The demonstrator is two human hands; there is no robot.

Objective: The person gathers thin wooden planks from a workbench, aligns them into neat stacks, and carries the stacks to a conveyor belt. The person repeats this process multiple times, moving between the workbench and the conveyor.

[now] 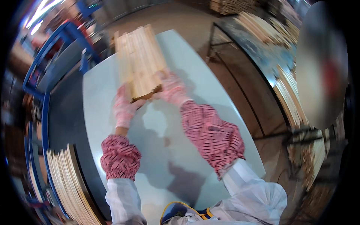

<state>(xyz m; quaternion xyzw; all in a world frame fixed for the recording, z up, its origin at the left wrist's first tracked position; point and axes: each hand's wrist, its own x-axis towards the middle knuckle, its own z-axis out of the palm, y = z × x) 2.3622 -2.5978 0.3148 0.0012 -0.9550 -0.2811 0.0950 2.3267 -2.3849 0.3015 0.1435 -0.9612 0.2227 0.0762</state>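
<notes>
A bundle of long, pale wooden strips (139,56) lies at the far end of a light grey-white tabletop (157,135), its near end toward me. My left hand (125,105), in a pinkish work glove, grips the bundle's near left corner, with the thumb across the end. On the near right corner my right hand (171,87), gloved alike, is closed round the side. Some fingertips of both hands are hidden behind or under the wood. Pink patterned sleeve covers reach over both forearms.
To the left stands a blue-framed machine (47,112) with a dark bed, where a row of thin wooden strips (71,183) rests. At right, a dark-framed table (243,48) carries more strips (258,28). A blurred pale shape (318,67) fills the right edge.
</notes>
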